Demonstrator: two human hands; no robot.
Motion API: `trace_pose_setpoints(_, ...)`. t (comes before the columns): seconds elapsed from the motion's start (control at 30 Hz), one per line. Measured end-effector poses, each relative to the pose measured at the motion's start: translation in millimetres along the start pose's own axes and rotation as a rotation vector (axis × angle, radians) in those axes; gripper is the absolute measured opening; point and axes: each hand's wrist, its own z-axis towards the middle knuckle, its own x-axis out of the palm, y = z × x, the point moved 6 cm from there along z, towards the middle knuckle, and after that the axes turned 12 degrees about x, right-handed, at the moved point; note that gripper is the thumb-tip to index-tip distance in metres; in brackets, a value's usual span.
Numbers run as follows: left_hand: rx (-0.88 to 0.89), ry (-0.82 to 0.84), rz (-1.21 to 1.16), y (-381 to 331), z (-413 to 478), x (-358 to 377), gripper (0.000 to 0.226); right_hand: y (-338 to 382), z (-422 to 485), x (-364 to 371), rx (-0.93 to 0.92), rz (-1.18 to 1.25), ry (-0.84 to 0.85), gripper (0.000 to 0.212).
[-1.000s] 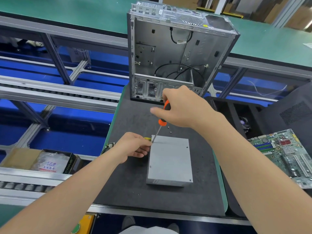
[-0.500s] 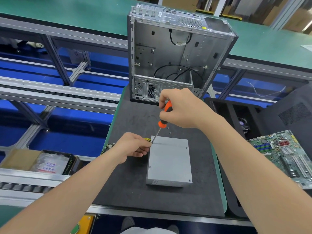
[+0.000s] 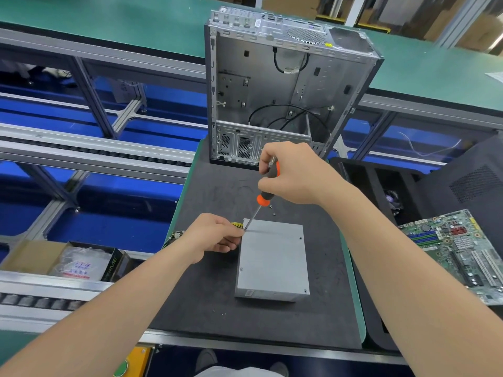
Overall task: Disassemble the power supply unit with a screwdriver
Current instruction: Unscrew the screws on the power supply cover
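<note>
Centrally, a grey power supply unit [image 3: 272,262] lies flat on a dark mat [image 3: 206,308], its broad face upward and its long side running away from the viewer. The right hand [image 3: 295,174] reaches in from the lower right with the forearm extended and the wrist slightly bent; its fingers are curled around the black-and-orange handle of a screwdriver [image 3: 263,199], gripping it from above. The tool is tilted, handle high and to the right, and its thin shaft slopes down and left to the unit's far left corner, where the tip touches the top face. The left hand [image 3: 212,236] comes in from the lower left, knuckles up, with its fingers curled against the unit's left side at that same corner. Thumb and forefinger meet just beside the screwdriver tip, but whether they pinch the shaft or only brace against the casing cannot be told. Yellow-and-black cables [image 3: 237,225] show just beyond the left hand's knuckles. Two small loose screws [image 3: 273,213] lie on the mat just past the unit's far edge, below the right hand. An open, emptied computer case [image 3: 272,85] stands upright at the mat's far end, and a green motherboard [image 3: 462,248] lies well apart to the right.
</note>
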Motion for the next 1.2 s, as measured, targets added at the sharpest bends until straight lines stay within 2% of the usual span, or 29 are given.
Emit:
trace_pose_setpoints(0.13, 0.001, -0.008, -0.001, 1.3, -0.1, -0.1, 0.016, -2.0, -0.4, 0.4, 0.026, 0.017, 0.028, 0.018)
trace_pose_setpoints(0.27, 0.0, -0.006, -0.007, 1.4, -0.7, -0.1, 0.016, -2.8, 2.2, -1.9, 0.029, -0.037, -0.09, 0.024)
trace_pose_setpoints(0.37, 0.002, -0.006, 0.0, -0.2, -1.1, 0.4, 0.016, -3.6, 3.7, -0.5, 0.026, -0.01, -0.032, 0.015)
trace_pose_setpoints(0.47, -0.003, -0.016, 0.007, -1.1, -1.1, 0.8, 0.015, -3.5, 3.2, 0.7, 0.03, 0.021, 0.031, 0.023)
trace_pose_setpoints(0.67, -0.002, -0.019, 0.001, 0.4, -1.7, 1.4, 0.014, -6.2, 1.6, -0.4, 0.016, 0.034, 0.051, 0.024)
trace_pose_setpoints(0.77, -0.004, -0.024, -0.011, 0.6, -1.6, 1.3, 0.015, -5.8, 0.5, -1.3, 0.004, 0.004, -0.008, 0.019)
trace_pose_setpoints(0.9, -0.005, -0.026, -0.007, -0.8, -1.2, 1.3, 0.014, -4.2, 1.5, -0.8, 0.004, -0.093, -0.097, 0.03)
trace_pose_setpoints(1.0, -0.004, -0.027, -0.003, -1.8, -2.1, 1.2, 0.015, -4.3, 2.1, 0.5, -0.003, -0.035, -0.019, 0.015)
trace_pose_setpoints(1.1, -0.003, -0.026, 0.0, -3.2, -2.9, 1.8, 0.014, -2.3, -1.0, 0.4, -0.027, -0.013, 0.086, 0.03)
trace_pose_setpoints(1.2, -0.004, -0.028, 0.0, -4.1, -3.3, 1.9, 0.014, -4.0, -2.2, -0.6, -0.041, -0.046, 0.094, 0.036)
